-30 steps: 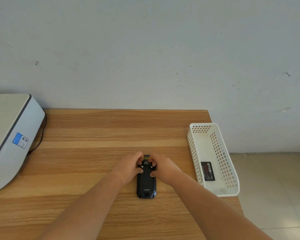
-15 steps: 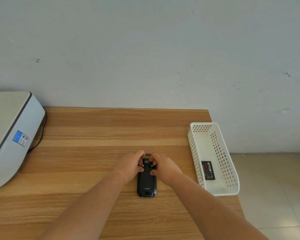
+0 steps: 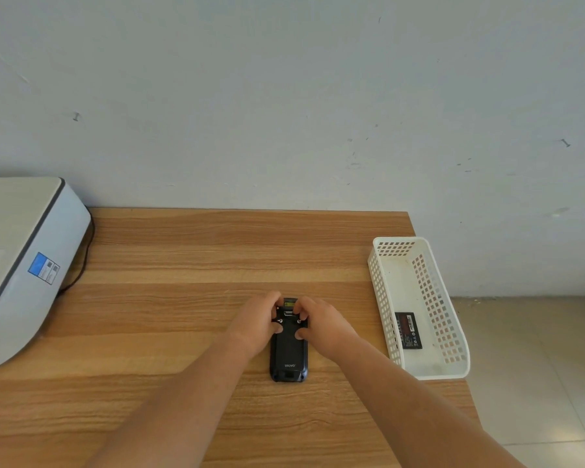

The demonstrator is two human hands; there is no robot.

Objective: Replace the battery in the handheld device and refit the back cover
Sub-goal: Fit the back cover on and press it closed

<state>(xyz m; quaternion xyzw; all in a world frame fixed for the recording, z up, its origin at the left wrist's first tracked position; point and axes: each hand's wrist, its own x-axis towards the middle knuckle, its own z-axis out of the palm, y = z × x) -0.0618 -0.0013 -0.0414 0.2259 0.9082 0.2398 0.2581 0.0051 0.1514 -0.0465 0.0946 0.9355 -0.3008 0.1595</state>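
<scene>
A black handheld device [image 3: 288, 352] lies back-up on the wooden table [image 3: 183, 258], its back cover on and its far end toward the wall. My left hand [image 3: 255, 324] grips the device's far left side, thumb on the cover beside a small screw. My right hand [image 3: 321, 324] grips the far right side, thumb pressing the cover. Both sets of fingertips curl over the top end. A black battery [image 3: 407, 330] lies in the white basket [image 3: 382, 298] to the right.
A white-grey machine [image 3: 24, 265] with a blue label and a black cable sits at the table's left edge. The basket stands at the table's right edge, with tiled floor beyond. A pale wall rises behind the table.
Both hands stay on the device's far end with only small finger shifts. The device has not moved on the table; the view has dipped slightly.
</scene>
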